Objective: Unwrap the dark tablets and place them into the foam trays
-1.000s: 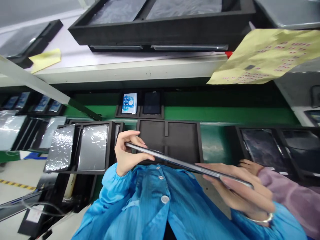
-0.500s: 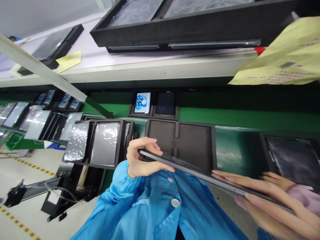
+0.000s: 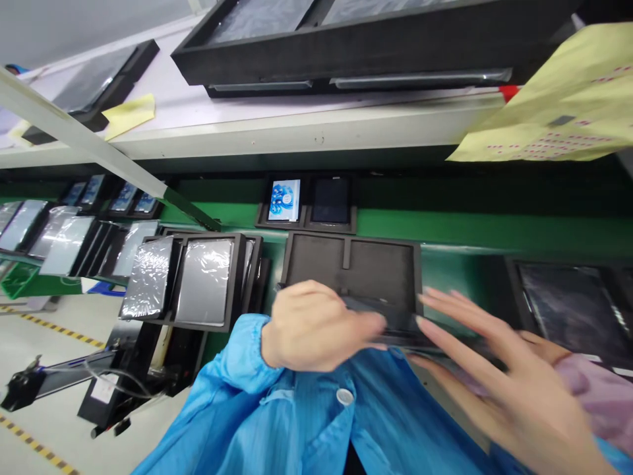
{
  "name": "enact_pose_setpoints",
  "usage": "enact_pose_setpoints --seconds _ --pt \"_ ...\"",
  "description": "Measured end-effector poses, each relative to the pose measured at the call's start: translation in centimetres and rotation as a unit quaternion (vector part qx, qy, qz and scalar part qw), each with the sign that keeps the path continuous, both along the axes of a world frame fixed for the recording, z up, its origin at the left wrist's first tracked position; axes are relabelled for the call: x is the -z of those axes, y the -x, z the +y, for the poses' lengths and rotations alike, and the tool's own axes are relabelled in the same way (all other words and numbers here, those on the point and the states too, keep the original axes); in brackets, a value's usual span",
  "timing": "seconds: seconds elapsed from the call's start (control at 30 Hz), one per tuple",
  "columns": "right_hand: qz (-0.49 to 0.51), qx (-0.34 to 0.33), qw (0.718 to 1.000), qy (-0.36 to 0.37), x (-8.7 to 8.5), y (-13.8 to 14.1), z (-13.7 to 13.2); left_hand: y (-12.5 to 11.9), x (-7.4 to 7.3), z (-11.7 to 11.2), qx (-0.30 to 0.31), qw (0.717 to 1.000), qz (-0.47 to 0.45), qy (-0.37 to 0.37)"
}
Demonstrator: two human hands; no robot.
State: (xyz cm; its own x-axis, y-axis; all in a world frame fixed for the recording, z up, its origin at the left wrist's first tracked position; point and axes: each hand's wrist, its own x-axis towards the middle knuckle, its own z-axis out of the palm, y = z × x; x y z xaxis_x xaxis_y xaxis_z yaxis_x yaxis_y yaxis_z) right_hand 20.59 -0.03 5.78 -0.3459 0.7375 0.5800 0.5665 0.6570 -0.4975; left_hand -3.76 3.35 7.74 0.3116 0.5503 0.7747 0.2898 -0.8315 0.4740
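Observation:
My left hand is closed around one end of a dark, thin tablet, knuckles up, in front of my body. The tablet is tilted and blurred, and its left part is mostly hidden behind that hand. At its right end is my right hand, fingers spread and smeared by motion; whether they touch the tablet is hard to make out. Just behind the tablet lies a black foam tray with two bare compartments.
Beyond the tray, another tray holds a lit tablet and a dark tablet. Film-covered tablets sit in trays at left. A shelf edge crosses above. A co-worker's pink sleeve is at right, near a trayed tablet.
My left hand has rolled over from a side pinch to knuckles up, turning the tablet. My right hand's fingers have spread apart and shifted left along it.

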Motion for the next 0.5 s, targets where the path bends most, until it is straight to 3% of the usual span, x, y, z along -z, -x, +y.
enact_pose_setpoints --seconds 0.1,0.23,0.3,0.37,0.43,0.5 --pt "0.011 -0.020 1.000 0.014 0.5 3.0 0.7 -1.6 -1.0 0.0 0.028 0.995 0.085 -0.048" --pt "0.174 0.010 0.984 0.047 2.6 3.2 1.4 0.1 -1.2 0.9 -0.021 0.991 0.127 0.046" --pt "0.263 0.012 0.962 0.073 3.7 2.2 1.7 2.0 -0.3 1.5 -0.025 0.987 0.107 0.113" --pt "0.335 -0.006 0.940 0.068 4.5 1.3 1.9 3.4 1.2 1.8 0.025 0.985 0.040 0.167" --pt "0.364 -0.045 0.929 0.049 5.0 1.1 2.2 3.8 2.8 1.7 0.075 0.980 -0.035 0.184" --pt "0.383 -0.058 0.921 0.035 5.3 1.6 2.5 3.5 3.9 1.5 0.080 0.981 -0.070 0.162"
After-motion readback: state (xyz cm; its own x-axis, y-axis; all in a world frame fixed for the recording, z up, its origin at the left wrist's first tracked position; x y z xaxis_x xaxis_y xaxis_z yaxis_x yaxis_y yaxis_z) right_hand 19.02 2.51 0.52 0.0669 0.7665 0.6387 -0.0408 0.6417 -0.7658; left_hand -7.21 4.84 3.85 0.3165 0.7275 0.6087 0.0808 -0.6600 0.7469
